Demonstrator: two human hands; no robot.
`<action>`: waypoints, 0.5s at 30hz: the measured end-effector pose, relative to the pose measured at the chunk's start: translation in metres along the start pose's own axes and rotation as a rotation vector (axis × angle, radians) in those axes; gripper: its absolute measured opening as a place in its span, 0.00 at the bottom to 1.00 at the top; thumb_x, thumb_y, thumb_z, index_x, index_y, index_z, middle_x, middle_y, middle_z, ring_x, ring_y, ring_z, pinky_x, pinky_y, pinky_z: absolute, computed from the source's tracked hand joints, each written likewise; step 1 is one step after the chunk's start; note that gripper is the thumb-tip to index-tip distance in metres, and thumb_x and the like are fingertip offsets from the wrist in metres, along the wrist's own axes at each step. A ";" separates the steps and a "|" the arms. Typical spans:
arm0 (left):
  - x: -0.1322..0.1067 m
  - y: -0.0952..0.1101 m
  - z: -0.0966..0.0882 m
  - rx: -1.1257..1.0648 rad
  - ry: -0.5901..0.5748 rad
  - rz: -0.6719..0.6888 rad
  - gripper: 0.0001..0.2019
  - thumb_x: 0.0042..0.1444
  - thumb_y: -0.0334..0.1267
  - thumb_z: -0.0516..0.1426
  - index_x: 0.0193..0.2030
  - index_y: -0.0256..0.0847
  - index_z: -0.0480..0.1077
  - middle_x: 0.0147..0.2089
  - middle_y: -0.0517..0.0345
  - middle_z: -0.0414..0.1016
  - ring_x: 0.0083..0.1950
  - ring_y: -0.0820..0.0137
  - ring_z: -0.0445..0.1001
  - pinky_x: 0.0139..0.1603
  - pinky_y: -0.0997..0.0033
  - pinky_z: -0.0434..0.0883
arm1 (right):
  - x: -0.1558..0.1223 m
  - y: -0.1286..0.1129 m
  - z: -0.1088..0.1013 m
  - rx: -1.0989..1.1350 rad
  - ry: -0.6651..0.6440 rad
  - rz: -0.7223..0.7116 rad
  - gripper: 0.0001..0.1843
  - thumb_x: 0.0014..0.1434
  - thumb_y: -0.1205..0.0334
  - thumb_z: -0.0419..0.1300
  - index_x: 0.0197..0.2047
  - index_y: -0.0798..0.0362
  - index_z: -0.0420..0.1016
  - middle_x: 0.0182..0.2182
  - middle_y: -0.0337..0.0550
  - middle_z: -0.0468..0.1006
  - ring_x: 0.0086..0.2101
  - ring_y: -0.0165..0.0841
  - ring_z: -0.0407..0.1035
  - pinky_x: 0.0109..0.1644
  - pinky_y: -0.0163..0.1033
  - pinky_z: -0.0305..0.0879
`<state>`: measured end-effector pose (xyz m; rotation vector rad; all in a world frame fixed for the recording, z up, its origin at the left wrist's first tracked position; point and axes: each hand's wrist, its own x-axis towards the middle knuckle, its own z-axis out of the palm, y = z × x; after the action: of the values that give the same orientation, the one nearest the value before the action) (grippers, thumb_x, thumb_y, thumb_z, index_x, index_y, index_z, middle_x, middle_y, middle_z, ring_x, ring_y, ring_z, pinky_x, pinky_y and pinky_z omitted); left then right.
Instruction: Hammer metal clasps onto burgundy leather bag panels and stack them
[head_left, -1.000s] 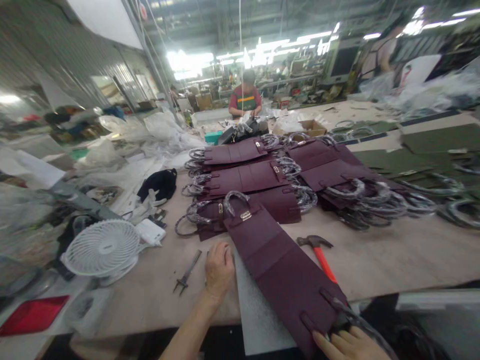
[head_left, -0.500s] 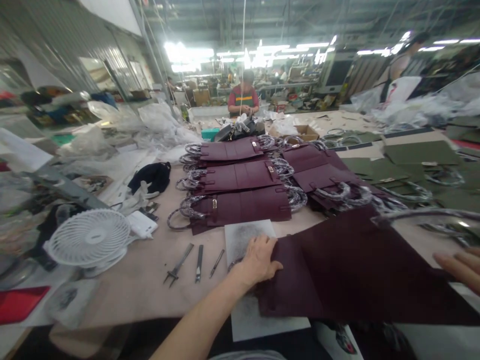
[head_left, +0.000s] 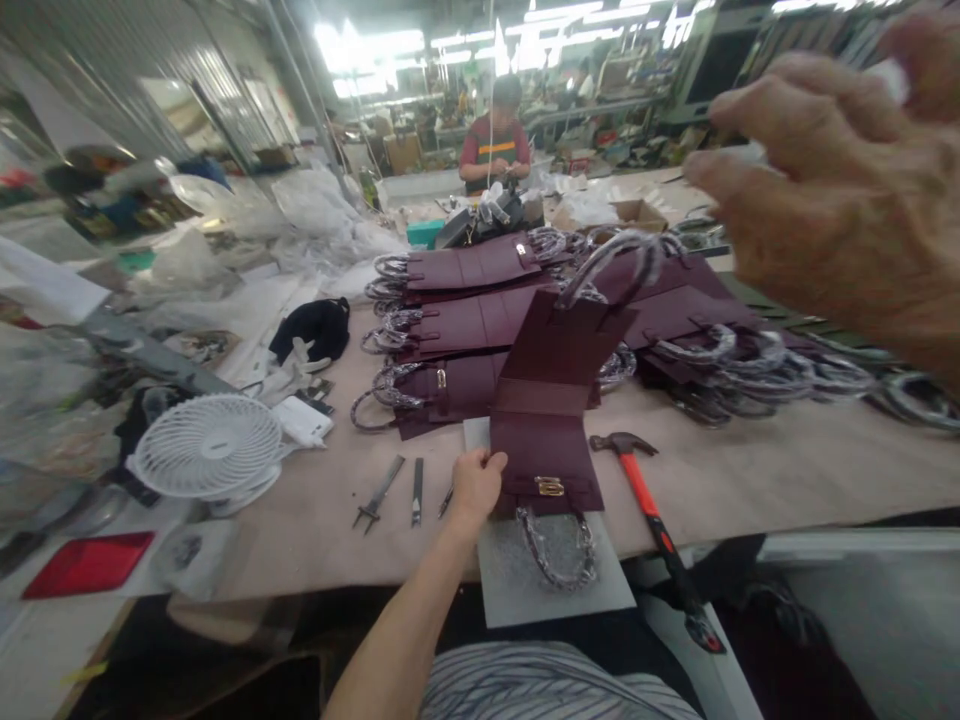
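Note:
My left hand (head_left: 476, 482) grips the left edge of a maroon bag panel (head_left: 546, 440) that lies on a grey mat (head_left: 525, 590) at the table's near edge. The panel's near half lies flat, with a gold clasp (head_left: 549, 486) and a wrapped handle (head_left: 559, 548). Its far half stands folded upward, its wrapped handle (head_left: 622, 255) in the air. My right hand (head_left: 832, 200) is raised close to the camera at the upper right, blurred. Its fingers are curled, with a small white thing (head_left: 892, 75) pinched at the thumb.
A red-handled hammer (head_left: 646, 497) lies right of the mat. Three small metal tools (head_left: 397, 493) lie to its left. Stacked maroon bags (head_left: 465, 325) fill the table's middle. A white fan (head_left: 206, 445), a white pack (head_left: 302, 420) and black cloth (head_left: 311, 330) sit left. Another person (head_left: 495, 140) works at the far end.
The maroon panel has swung round from the right; it now lies lengthwise on the mat with its far half folded up. My right hand left it and rose toward the camera.

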<state>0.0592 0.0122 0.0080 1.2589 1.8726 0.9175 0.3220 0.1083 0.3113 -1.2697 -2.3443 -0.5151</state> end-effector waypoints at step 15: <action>-0.025 -0.007 -0.016 0.545 -0.121 -0.071 0.10 0.63 0.41 0.58 0.32 0.40 0.76 0.37 0.47 0.81 0.43 0.59 0.79 0.38 0.67 0.62 | -0.255 -0.123 0.239 0.466 -0.293 0.368 0.33 0.68 0.46 0.52 0.68 0.59 0.62 0.62 0.62 0.67 0.61 0.51 0.64 0.63 0.58 0.65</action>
<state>0.0499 -0.0164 0.0141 1.5046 2.1280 0.2824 0.2986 -0.0100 -0.0387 -1.5600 -2.1835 0.3374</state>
